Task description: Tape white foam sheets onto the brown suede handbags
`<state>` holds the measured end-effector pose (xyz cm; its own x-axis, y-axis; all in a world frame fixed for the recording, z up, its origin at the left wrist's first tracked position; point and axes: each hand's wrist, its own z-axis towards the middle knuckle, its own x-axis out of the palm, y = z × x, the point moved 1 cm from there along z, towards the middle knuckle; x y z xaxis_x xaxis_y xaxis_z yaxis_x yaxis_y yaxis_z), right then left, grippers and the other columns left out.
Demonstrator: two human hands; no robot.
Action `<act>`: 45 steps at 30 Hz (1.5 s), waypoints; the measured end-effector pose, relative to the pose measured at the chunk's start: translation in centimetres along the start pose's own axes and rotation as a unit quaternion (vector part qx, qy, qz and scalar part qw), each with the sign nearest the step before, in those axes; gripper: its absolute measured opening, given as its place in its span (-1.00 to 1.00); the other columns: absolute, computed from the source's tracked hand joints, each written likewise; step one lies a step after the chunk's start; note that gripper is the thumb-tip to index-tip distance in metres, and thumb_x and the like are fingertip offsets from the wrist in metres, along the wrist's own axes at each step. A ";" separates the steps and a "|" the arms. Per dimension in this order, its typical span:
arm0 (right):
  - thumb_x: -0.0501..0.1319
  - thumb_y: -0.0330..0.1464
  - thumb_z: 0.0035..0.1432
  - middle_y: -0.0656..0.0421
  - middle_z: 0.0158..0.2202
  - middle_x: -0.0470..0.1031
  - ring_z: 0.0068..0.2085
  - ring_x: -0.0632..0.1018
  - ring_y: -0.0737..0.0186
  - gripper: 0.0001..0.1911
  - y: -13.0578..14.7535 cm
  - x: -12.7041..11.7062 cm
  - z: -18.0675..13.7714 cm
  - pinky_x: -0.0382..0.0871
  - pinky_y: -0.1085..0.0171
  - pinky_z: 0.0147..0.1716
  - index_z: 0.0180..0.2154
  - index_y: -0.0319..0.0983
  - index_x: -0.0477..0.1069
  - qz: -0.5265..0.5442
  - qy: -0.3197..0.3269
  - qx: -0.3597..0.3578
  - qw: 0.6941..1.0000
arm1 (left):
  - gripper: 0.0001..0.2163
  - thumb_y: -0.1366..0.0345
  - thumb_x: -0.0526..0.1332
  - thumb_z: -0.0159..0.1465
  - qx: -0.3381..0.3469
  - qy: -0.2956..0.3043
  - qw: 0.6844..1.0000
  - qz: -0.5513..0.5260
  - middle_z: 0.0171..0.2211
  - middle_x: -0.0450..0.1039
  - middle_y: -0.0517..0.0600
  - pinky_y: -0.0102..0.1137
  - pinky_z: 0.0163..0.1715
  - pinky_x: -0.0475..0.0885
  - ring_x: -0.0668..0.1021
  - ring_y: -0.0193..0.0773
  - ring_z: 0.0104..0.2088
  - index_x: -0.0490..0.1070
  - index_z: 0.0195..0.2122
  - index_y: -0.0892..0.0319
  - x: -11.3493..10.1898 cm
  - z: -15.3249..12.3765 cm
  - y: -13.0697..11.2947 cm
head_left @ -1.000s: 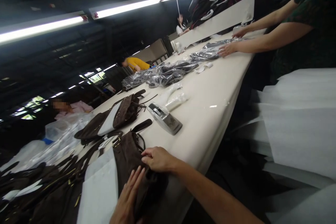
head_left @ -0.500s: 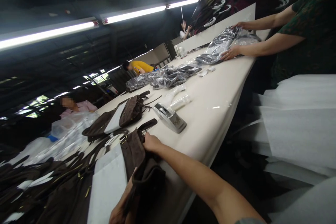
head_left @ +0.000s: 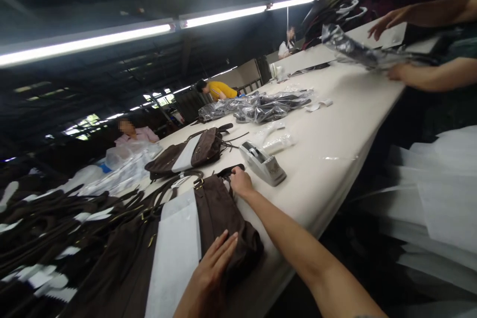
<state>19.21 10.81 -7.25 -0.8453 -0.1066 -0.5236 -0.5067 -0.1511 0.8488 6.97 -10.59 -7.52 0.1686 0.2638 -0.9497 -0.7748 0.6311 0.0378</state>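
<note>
A dark brown fabric bag point(head_left: 223, 208) lies on the cream-covered table, with a broad white sheet point(head_left: 174, 248) wrapped across it. My left hand point(head_left: 213, 268) rests flat on the bag's near part, fingers stretched out, just right of the white sheet. At the bag's far corner, near a buckle and a dark strap, my right hand point(head_left: 241, 182) has its fingers closed on the edge; the fingertips are partly hidden. A grey tape dispenser point(head_left: 264, 163) stands just beyond my right hand. Behind lies a second brown bag point(head_left: 194, 151) with a similar white band.
Many brown bags point(head_left: 44, 238) with white tags pile up at left. Plastic-wrapped bags point(head_left: 268, 107) lie farther along the table point(head_left: 335, 134). At right, a co-worker's hand point(head_left: 398, 72) touches a plastic-wrapped item. White sheets point(head_left: 447, 194) hang below the table's right edge. Other people are behind.
My left hand has come from the bag's near edge to lie flat on top, and the bag now lies flatter. The co-worker's wrapped item has been lifted and blurs. The view has shifted left.
</note>
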 end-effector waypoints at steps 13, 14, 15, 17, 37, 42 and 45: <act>-0.08 -0.21 0.35 0.12 0.23 0.29 0.28 0.23 0.12 -0.54 -1.0 -2.1 -16.3 0.06 -0.01 0.24 0.19 -0.18 0.29 -0.207 0.151 -0.337 0.906 | -0.53 0.42 -0.03 0.36 -0.078 -0.024 0.996 0.046 0.24 0.25 0.14 -0.10 0.25 0.24 0.21 -0.13 0.29 0.03 0.30 0.28 -2.2 -1.7 -4.4; -0.08 -0.21 0.35 0.11 0.24 0.28 0.27 0.25 0.10 -0.53 -2.0 -1.8 -16.4 0.06 -0.03 0.24 0.20 -0.17 0.27 -0.234 0.106 -0.370 0.893 | -0.54 0.38 -0.01 0.36 -0.092 -0.016 0.994 0.049 0.27 0.19 0.14 -0.10 0.26 0.22 0.15 -0.11 0.31 0.05 0.29 0.29 -2.9 -2.4 -4.5; -0.08 -0.22 0.35 0.10 0.24 0.26 0.27 0.26 0.09 -0.52 -2.7 -1.6 -16.4 0.03 -0.04 0.24 0.23 -0.17 0.22 -0.253 0.064 -0.405 0.876 | -0.54 0.33 0.01 0.36 -0.109 -0.012 0.992 0.055 0.30 0.13 0.14 -0.09 0.27 0.19 0.10 -0.09 0.33 0.07 0.28 0.31 -3.6 -3.3 -4.6; -0.06 -0.25 0.34 0.09 0.26 0.24 0.26 0.26 0.07 -0.48 -3.7 -1.2 -16.3 -0.02 -0.06 0.26 0.29 -0.19 0.10 -0.274 0.005 -0.463 0.843 | -0.52 0.25 0.06 0.36 -0.144 -0.015 0.987 0.074 0.31 0.10 0.17 -0.06 0.29 0.14 0.05 -0.05 0.34 0.10 0.26 0.34 -5.0 -5.5 -4.4; -0.06 -0.16 0.31 0.08 0.37 -0.05 0.33 0.11 0.02 -0.35 -3.5 -2.3 -18.9 -0.09 -0.05 0.28 0.36 -0.15 -0.13 -0.364 0.060 -0.475 0.799 | -0.48 0.19 0.05 0.35 -0.286 0.108 0.942 0.137 0.29 0.14 0.17 -0.08 0.27 0.06 0.18 -0.05 0.30 0.04 0.31 0.19 -8.8 -22.8 2.5; 0.15 -0.09 0.18 0.09 0.38 -0.08 0.35 0.03 -0.02 -0.17 -2.6 -3.3 -19.2 -0.06 -0.07 0.29 0.36 -0.14 -0.15 -0.373 0.126 -0.456 0.798 | -0.28 -0.02 0.12 0.26 -0.280 0.053 0.948 0.145 0.30 0.13 0.17 0.00 0.24 0.11 0.19 0.05 0.29 -0.12 0.35 0.13 -8.1 -23.0 1.9; 0.26 -0.24 0.09 0.13 0.37 -0.04 0.35 0.05 0.02 -0.12 -1.7 -3.8 -18.9 0.06 -0.02 0.27 0.35 -0.09 -0.11 -0.375 0.154 -0.430 0.807 | -0.32 0.10 0.16 0.24 -0.272 0.069 0.950 0.139 0.24 0.25 0.14 -0.01 0.20 0.18 0.31 0.01 0.23 -0.10 0.35 -0.01 -8.8 -22.2 2.5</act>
<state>26.52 -7.10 -8.11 -0.2065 0.1121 -0.9720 -0.4383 -0.8988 -0.0105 -9.96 -27.56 -5.97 -0.1405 0.2432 -0.9598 -0.9842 0.0717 0.1622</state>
